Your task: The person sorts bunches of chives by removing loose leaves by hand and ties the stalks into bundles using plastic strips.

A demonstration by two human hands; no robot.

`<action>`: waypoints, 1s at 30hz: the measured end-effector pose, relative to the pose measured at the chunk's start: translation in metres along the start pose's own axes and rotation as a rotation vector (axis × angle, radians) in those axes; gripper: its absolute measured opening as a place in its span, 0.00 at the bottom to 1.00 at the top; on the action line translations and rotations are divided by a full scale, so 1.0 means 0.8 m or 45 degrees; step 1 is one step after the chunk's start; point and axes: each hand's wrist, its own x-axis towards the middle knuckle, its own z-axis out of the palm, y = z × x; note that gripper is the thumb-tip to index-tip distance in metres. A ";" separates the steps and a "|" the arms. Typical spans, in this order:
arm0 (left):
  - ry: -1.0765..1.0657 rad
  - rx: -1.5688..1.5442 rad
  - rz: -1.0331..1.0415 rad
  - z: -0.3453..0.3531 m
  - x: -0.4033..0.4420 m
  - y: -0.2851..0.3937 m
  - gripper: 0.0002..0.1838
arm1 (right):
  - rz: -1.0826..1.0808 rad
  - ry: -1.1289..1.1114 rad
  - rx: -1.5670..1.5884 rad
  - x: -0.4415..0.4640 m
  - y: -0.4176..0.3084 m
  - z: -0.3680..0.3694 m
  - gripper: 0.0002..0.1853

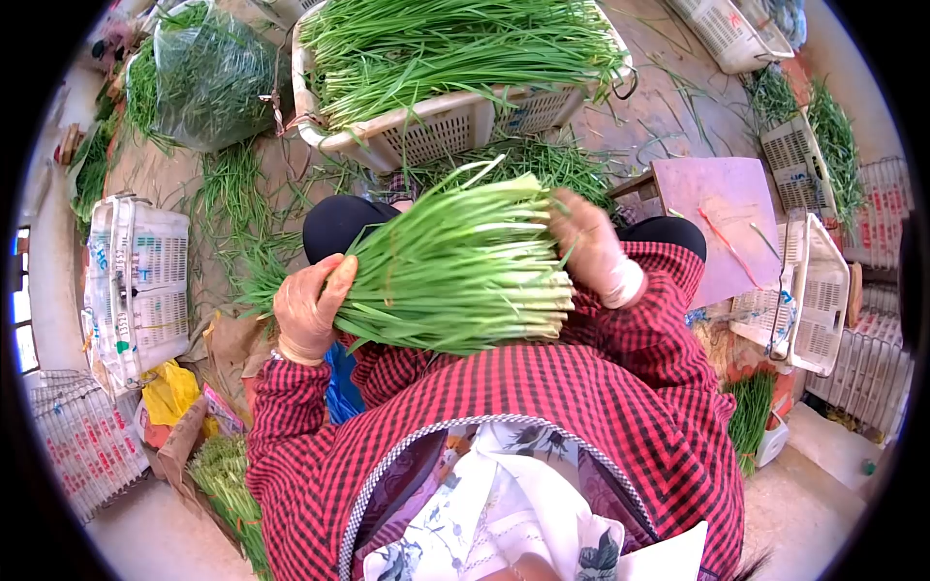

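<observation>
A thick bunch of garlic chives (446, 261) lies across my lap, green leaves toward the left and pale stem ends toward the right. My left hand (312, 305), in a thin glove, is wrapped round the leafy end with the thumb on top. At the pale ends is my right hand (593, 247), also gloved, close against or touching the upper stems. Motion smears its fingers, so their grip does not show. A band seems to cross the leaves near the bunch's middle.
Ahead stands a white crate (426, 136) heaped with chives. A small board (717, 223) with red ties is at my right. Loose chives (232, 194) litter the floor. Stacked crates (140, 290) stand at left, a filled plastic bag (218, 82) behind them, more crates (799, 290) at right.
</observation>
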 end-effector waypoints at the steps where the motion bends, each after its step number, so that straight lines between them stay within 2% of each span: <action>1: -0.009 -0.002 -0.061 -0.001 -0.005 -0.004 0.29 | 0.286 0.037 0.050 0.003 -0.024 -0.018 0.11; 2: -0.020 -0.005 -0.120 -0.002 -0.009 -0.009 0.29 | 0.572 0.076 0.101 0.008 -0.044 -0.042 0.11; 4: 0.012 0.004 -0.135 -0.006 -0.015 -0.018 0.29 | 0.341 0.082 -0.254 0.008 0.001 -0.109 0.14; 6: 0.081 0.030 -0.191 -0.010 -0.019 -0.022 0.28 | 0.515 -0.300 -1.433 0.010 0.001 -0.150 0.21; 7: 0.089 0.033 -0.193 -0.010 -0.021 -0.026 0.28 | 0.739 -0.609 -1.687 0.019 -0.037 -0.136 0.30; 8: 0.091 0.034 -0.187 -0.009 -0.021 -0.027 0.28 | 0.739 -0.602 -1.686 0.023 -0.037 -0.123 0.30; 10: 0.128 0.008 -0.197 -0.007 -0.019 -0.027 0.28 | -0.026 -0.175 -1.298 0.032 -0.042 -0.094 0.39; 12: 0.135 0.008 -0.167 -0.007 -0.010 -0.022 0.28 | -0.147 -0.261 -0.498 0.058 -0.075 -0.048 0.46; 14: 0.133 0.014 -0.141 -0.009 -0.007 -0.019 0.28 | -0.188 -0.409 -0.091 0.069 -0.098 -0.007 0.48; 15: 0.106 0.036 -0.117 -0.010 -0.006 -0.019 0.28 | -0.078 -0.609 -0.057 0.077 -0.095 -0.004 0.46; 16: 0.079 0.057 -0.094 -0.010 -0.006 -0.019 0.29 | -0.107 -0.631 -0.049 0.080 -0.090 0.010 0.45; 18: 0.071 0.075 -0.094 -0.015 -0.004 -0.020 0.29 | 0.590 -0.893 0.006 0.078 -0.104 0.014 0.39; 19: 0.069 0.091 -0.094 -0.017 -0.005 -0.022 0.29 | 0.588 -0.864 0.046 0.069 -0.097 0.013 0.26; 20: 0.065 0.106 -0.095 -0.019 -0.008 -0.024 0.29 | 0.381 -0.792 -0.124 0.064 -0.060 0.006 0.16; 21: 0.069 0.116 -0.112 -0.018 -0.012 -0.026 0.29 | 0.270 -0.750 -0.111 0.057 -0.060 -0.007 0.14; 22: 0.065 0.115 -0.119 -0.018 -0.015 -0.027 0.29 | 0.160 -0.704 -0.097 0.049 -0.063 -0.022 0.14; 24: 0.086 0.095 -0.156 -0.017 -0.017 -0.028 0.29 | 0.401 -0.511 -0.019 0.033 -0.082 -0.060 0.12; 26: 0.109 0.089 -0.156 -0.014 -0.016 -0.029 0.28 | 0.449 -0.310 -0.078 0.034 -0.060 -0.105 0.13; 28: 0.129 0.064 -0.141 -0.010 -0.012 -0.030 0.27 | 0.134 -0.216 -0.528 0.046 -0.057 -0.100 0.20; 30: 0.128 0.026 -0.123 -0.006 0.000 -0.025 0.27 | 0.186 -0.241 -0.160 0.049 -0.075 -0.072 0.31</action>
